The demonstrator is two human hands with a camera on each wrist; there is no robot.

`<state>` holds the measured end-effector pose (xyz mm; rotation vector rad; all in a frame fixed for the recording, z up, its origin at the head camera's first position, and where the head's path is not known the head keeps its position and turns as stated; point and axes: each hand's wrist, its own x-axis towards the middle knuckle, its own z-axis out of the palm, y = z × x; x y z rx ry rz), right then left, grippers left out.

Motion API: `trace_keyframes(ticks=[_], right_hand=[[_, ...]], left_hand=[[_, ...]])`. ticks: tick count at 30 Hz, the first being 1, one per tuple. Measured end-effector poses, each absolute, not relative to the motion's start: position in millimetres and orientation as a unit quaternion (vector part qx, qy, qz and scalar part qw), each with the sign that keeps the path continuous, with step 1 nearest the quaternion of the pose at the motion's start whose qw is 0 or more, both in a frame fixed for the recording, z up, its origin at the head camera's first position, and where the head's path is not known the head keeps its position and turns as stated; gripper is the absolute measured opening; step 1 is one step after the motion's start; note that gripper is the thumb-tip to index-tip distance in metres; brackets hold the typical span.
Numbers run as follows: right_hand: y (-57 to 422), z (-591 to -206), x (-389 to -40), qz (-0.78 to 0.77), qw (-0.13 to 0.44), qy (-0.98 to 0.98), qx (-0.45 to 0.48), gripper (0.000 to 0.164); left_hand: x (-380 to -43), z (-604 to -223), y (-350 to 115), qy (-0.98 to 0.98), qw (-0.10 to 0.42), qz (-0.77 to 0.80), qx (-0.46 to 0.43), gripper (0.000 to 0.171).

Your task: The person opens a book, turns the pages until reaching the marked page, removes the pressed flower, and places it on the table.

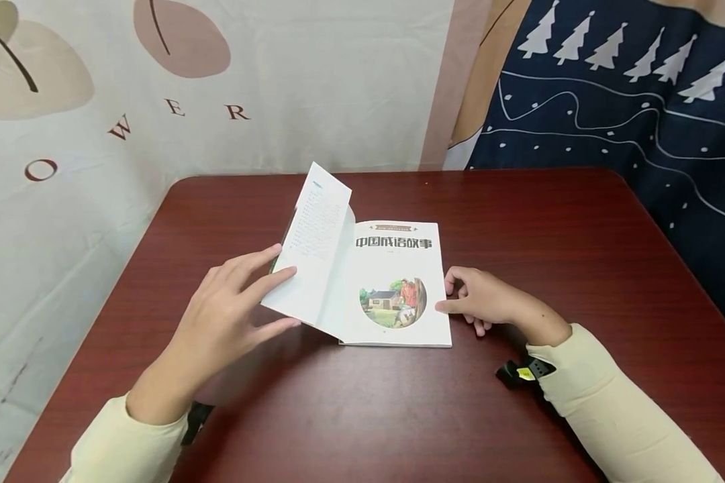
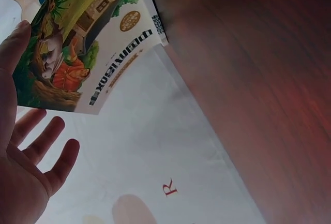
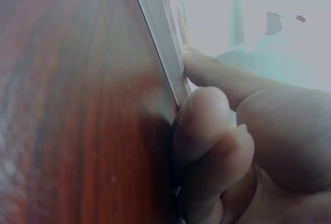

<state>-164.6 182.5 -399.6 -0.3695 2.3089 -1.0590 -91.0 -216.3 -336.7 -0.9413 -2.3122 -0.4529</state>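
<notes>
A paperback book lies on the table, turned to a title page with Chinese lettering and a round picture. Its front cover and a leaf stand raised at the left. My left hand touches that raised part at its outer edge, fingers spread and fairly straight. In the left wrist view, the illustrated outer cover faces the camera, with several fingers of the left hand apart from it. My right hand holds the book's right edge, thumb on the page and fingers curled beside the page block.
The reddish-brown table extends around the book. Behind it hangs a pale printed cloth, and a navy cloth with white trees hangs at the right. A black device with a yellow label sits by the right cuff.
</notes>
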Motion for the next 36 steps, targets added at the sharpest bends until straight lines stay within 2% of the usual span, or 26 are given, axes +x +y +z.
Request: trace_keyframes(ticks=[4, 13, 21, 23, 26, 30, 36], right_hand=[[182.3, -398.4, -164.3, -0.395, 0.289, 0.861, -0.138, 0.036], [182.8, -397.7, -164.2, -0.393, 0.284, 0.864, -0.137, 0.034], [183.5, -399.9, -163.5, -0.397, 0.283, 0.862, -0.14, 0.036], [184.2, -400.1, -163.2, -0.396, 0.281, 0.863, -0.139, 0.036], [184.9, -400.7, -162.9, -0.396, 0.282, 0.863, -0.137, 0.036], [184.8, -401.3, -163.3, -0.396, 0.282, 0.863, -0.139, 0.036], [183.8, -400.6, -164.6, -0.397, 0.282, 0.862, -0.14, 0.035]], left_hand=[[-90.9, -338.9, -219.8, -0.871, 0.3, -0.169, -0.349, 0.057], [-86.3, -343.0, -227.5, -0.898, 0.274, -0.153, -0.307, 0.069], [-83.2, -351.4, -233.6, -0.905, 0.266, -0.166, -0.289, 0.07], [-83.2, -354.4, -235.5, -0.907, 0.257, -0.172, -0.287, 0.069], [-82.9, -358.2, -237.9, -0.911, 0.239, -0.175, -0.287, 0.06], [-81.6, -360.7, -240.0, -0.918, 0.218, -0.169, -0.283, 0.068], [-82.1, -364.9, -241.8, -0.925, 0.197, -0.152, -0.289, 0.063]])
